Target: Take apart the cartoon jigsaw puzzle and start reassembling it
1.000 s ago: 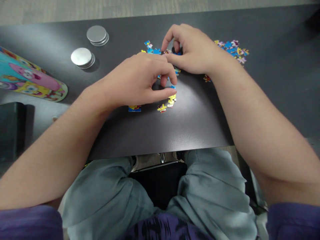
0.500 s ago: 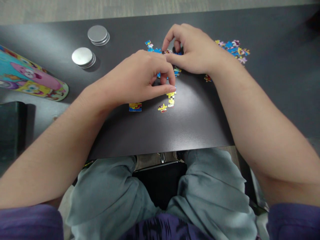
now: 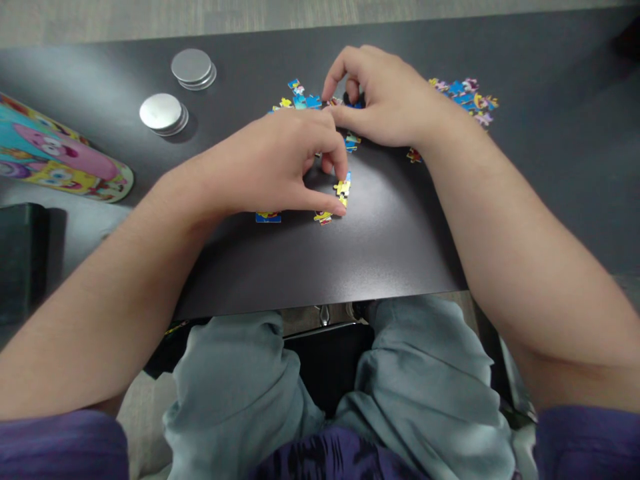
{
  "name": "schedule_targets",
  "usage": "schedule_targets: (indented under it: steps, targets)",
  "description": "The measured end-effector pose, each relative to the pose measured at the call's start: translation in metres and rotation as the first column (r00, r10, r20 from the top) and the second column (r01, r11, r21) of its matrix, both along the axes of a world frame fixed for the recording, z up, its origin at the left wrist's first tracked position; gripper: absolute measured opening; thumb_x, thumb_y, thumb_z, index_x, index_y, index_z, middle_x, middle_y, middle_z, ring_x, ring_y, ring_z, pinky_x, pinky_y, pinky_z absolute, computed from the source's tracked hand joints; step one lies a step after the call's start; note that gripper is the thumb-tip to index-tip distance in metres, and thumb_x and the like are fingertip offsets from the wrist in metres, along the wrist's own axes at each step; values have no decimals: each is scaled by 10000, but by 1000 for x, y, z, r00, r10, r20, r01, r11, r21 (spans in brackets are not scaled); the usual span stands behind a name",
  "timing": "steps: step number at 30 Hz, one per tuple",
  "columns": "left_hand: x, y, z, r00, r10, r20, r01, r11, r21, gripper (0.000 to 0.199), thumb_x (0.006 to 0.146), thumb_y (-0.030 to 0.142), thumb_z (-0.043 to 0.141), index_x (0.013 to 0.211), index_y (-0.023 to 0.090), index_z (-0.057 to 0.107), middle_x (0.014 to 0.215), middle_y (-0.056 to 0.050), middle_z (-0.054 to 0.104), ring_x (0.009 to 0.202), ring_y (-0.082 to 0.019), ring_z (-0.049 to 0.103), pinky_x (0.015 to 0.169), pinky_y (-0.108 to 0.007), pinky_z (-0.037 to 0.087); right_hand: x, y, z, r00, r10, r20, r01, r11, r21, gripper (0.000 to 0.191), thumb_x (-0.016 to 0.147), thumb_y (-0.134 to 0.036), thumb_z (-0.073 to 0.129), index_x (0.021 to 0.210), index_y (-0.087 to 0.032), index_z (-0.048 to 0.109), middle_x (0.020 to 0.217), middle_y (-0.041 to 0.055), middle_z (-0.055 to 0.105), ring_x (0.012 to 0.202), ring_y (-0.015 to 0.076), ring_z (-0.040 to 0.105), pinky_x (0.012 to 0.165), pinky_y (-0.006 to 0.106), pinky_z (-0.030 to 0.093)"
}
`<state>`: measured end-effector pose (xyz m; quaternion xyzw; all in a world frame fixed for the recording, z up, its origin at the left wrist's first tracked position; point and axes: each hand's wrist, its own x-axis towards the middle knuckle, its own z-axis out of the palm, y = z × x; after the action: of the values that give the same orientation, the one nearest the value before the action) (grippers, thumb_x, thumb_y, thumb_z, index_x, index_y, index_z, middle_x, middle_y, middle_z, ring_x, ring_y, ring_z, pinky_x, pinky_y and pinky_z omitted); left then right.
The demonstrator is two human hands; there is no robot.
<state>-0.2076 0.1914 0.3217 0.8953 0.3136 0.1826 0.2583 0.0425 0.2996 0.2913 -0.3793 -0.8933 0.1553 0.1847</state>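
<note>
Joined yellow jigsaw puzzle pieces (image 3: 343,189) lie flat near the table's middle. My left hand (image 3: 295,160) spans this short strip, index fingertip at its upper end and thumb at its lower end. A yellow puzzle piece (image 3: 323,218) lies beside the thumb. Farther back, my right hand (image 3: 383,97) is curled over the partly joined blue puzzle (image 3: 307,101). Its thumb and index fingertips come close together on the pieces, partly behind my left hand. Both hands hide much of this puzzle. A blue-edged piece (image 3: 269,217) shows under my left wrist.
Loose puzzle pieces (image 3: 467,97) lie in a pile beyond my right forearm, with a red piece (image 3: 414,155) nearer. Two stacks of silver discs (image 3: 163,112) stand at the back left. A cartoon-printed cylinder (image 3: 65,153) lies left, near a black box (image 3: 23,260).
My left thumb has moved down, away from the index finger, to the lower end of the yellow strip. The right hand stays nearly still. The view has shifted slightly.
</note>
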Motion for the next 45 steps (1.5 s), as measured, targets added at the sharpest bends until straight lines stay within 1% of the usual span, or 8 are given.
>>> schedule_targets:
  steps: [3, 9, 15, 19, 25, 31, 39, 45]
  targets:
    - [3, -4, 5, 999, 22, -32, -23, 999, -26, 343, 952, 683, 951, 1036, 365, 858, 838, -12, 672, 959, -331, 715, 1070, -588, 620, 0, 0, -1, 1000, 6, -4, -6, 1000, 3, 330, 902, -617, 704, 1162, -416, 691, 1036, 50, 683, 1214, 421, 809, 1115, 606, 579]
    - [8, -14, 17, 990, 70, -122, -79, 994, -73, 200, 961, 474, 929, 1034, 318, 828, 915, 11, 736, 992, -275, 740, 981, -436, 574, 0, 2, -3, 1000, 7, -15, -7, 1000, 24, 312, 916, -610, 726, 1161, -418, 709, 1040, 39, 709, 1187, 386, 814, 1094, 569, 571]
    - [5, -9, 8, 997, 70, 27, -68, 995, -69, 329, 1027, 657, 878, 985, 335, 825, 870, -7, 785, 865, -263, 756, 831, -454, 552, -1, -1, -1, 1000, -14, -8, 14, 1000, 28, 331, 901, -620, 683, 1167, -424, 700, 1026, 49, 658, 1222, 418, 813, 1092, 595, 573]
    - [4, -6, 2, 992, 124, 36, -121, 990, -66, 281, 1020, 626, 877, 950, 363, 808, 782, -6, 746, 883, -292, 789, 761, -443, 558, 0, -2, -1, 1000, -9, 1, 9, 1000, 21, 296, 937, -582, 711, 1185, -420, 706, 1061, 53, 693, 1237, 407, 814, 1125, 589, 581]
    - [4, -5, 2, 998, 56, 15, -54, 994, -100, 311, 970, 667, 915, 1015, 371, 833, 749, 25, 730, 825, -264, 756, 771, -443, 561, -1, -6, 2, 999, -5, 34, 5, 1000, 22, 418, 1017, -362, 775, 1421, -273, 832, 1072, 41, 664, 1295, 402, 786, 1206, 596, 581]
    - [9, -8, -1, 979, 197, 50, -194, 979, -59, 225, 1001, 579, 882, 1017, 358, 838, 847, -14, 782, 910, -298, 794, 813, -441, 607, -4, -10, 5, 998, -39, 52, 39, 999, 2, 429, 1057, -157, 817, 1480, -227, 844, 1041, -12, 562, 1255, 345, 752, 1226, 521, 546]
    - [7, -6, -2, 980, 199, 21, -197, 977, -76, 157, 985, 525, 903, 995, 369, 881, 926, -26, 832, 1038, -323, 843, 894, -443, 661, -3, -8, 4, 999, -21, 28, 20, 1000, 3, 418, 1001, -246, 808, 1417, -241, 838, 1016, -13, 535, 1247, 367, 790, 1166, 524, 551]
    - [6, -6, -1, 980, 183, 83, -172, 977, -127, 204, 930, 544, 983, 946, 370, 878, 854, -14, 802, 990, -318, 835, 843, -424, 642, -1, -3, 1, 1000, -6, -10, 6, 1000, 8, 271, 919, -513, 769, 1154, -403, 691, 988, 17, 636, 1182, 397, 783, 1149, 585, 593]
